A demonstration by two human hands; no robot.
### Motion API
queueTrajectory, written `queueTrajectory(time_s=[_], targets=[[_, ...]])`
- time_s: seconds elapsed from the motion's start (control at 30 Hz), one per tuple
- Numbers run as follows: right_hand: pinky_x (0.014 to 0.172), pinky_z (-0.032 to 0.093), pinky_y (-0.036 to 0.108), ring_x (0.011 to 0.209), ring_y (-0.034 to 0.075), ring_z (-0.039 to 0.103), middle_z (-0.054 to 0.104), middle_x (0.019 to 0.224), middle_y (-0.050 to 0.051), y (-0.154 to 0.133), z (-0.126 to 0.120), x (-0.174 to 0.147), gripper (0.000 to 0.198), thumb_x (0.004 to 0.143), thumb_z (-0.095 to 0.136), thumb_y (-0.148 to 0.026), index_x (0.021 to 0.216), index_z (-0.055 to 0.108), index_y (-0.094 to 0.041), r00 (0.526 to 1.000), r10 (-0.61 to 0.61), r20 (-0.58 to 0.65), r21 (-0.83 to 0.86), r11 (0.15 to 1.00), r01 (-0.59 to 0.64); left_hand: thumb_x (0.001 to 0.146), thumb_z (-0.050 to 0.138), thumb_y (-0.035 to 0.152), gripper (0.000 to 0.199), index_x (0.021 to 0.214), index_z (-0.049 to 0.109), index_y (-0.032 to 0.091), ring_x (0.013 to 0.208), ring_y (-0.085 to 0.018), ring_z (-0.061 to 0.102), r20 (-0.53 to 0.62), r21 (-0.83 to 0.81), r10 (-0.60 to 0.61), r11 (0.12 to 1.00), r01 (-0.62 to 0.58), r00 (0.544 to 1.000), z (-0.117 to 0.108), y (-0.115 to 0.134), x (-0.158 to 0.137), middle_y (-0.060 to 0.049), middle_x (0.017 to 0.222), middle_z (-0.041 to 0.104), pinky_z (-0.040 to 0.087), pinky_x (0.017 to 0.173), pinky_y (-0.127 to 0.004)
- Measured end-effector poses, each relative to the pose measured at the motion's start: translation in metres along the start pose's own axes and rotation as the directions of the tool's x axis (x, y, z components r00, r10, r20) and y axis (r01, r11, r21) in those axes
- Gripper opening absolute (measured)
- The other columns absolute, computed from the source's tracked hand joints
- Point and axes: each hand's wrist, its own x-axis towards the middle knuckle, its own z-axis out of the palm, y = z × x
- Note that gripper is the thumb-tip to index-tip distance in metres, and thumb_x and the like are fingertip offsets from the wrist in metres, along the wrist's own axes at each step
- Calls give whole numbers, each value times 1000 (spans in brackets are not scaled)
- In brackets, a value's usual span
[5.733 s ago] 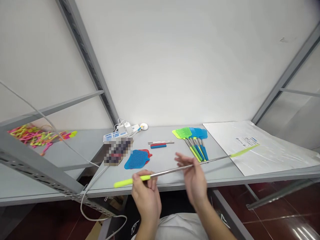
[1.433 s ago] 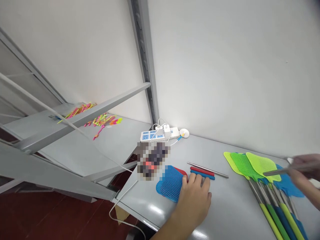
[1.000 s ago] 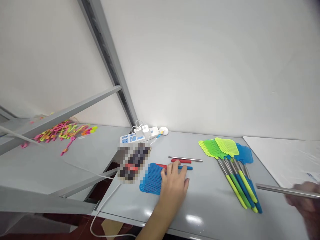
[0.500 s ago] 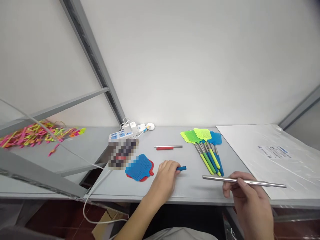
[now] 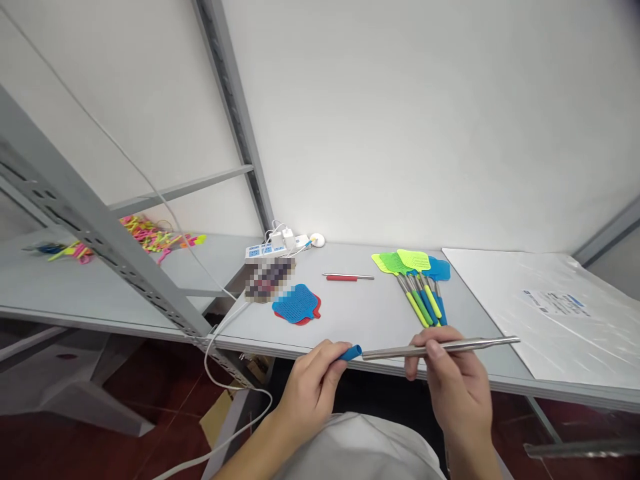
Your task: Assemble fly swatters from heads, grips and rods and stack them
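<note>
Blue grip sleeve [image 5: 351, 352] is pinched in left hand [image 5: 310, 393], open end facing the telescopic metal rod [image 5: 440, 347] clamped by right hand [image 5: 453, 387], both over the table edge [image 5: 280, 348]. Fitting step is judged in hand; rod tip at 3 o'clock of sleeve needs lining up with the bore. Finished swatters [image 5: 417, 283] lie at 12 o'clock.

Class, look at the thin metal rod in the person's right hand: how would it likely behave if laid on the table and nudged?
The rod looks round and smooth, so it would probably roll on the flat table. It stays straight though the right hand holds it only near the middle, so it is likely stiff. Its shiny surface may be slippery.
</note>
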Motion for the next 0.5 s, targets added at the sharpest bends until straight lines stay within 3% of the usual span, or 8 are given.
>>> queueTrajectory(time_s=[0.33, 0.5], targets=[[54, 41, 28, 55, 14, 54, 57, 65, -2, -4, 11, -9, 15, 97, 52, -30, 91, 63, -23, 999, 34, 29, 58, 998, -36, 92, 54, 9, 33, 123, 58, 21, 64, -15, 58, -44, -22, 165, 986, -166, 985, -11, -4, -12, -3, 77, 65, 44, 58, -26], [53, 43, 28, 55, 14, 55, 58, 64, -1, -11, 13, -14, 14, 96, 53, -29, 91, 64, -22, 996, 18, 92, 97, 995, -26, 93, 53, 12, 27, 118, 59, 21, 61, -15, 56, -109, -25, 165, 985, -169, 980, -18, 2, -14, -4, 75, 65, 42, 55, -26]])
